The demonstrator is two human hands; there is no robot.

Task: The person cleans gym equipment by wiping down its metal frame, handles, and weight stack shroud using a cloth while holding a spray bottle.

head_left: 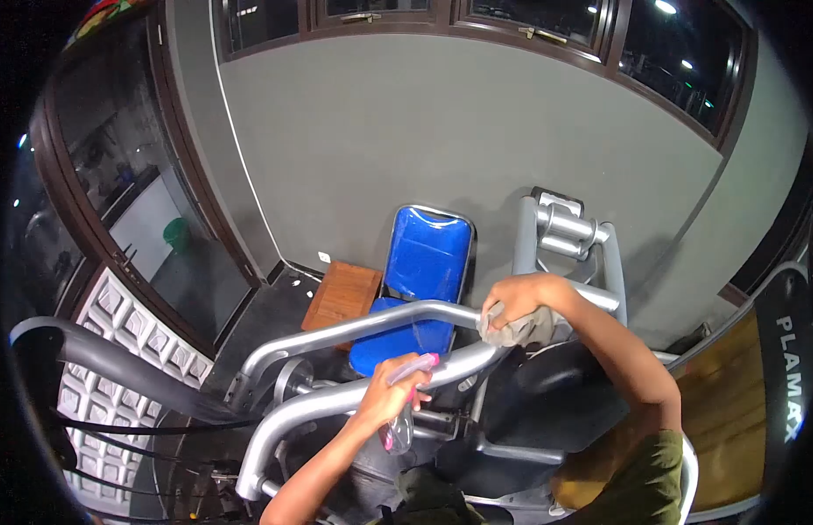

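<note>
My left hand is closed around a clear spray bottle with a pink and white top, held over the lower silver tube of a gym machine. My right hand presses a crumpled beige cloth against the machine's silver frame, near where the tubes come together. A black padded seat lies below the cloth, under my right forearm. Part of the cloth is hidden beneath my fingers.
A blue chair and a brown wooden box stand by the grey wall. At the left are a glass door and a black padded arm. A PLAMAX panel stands at the right.
</note>
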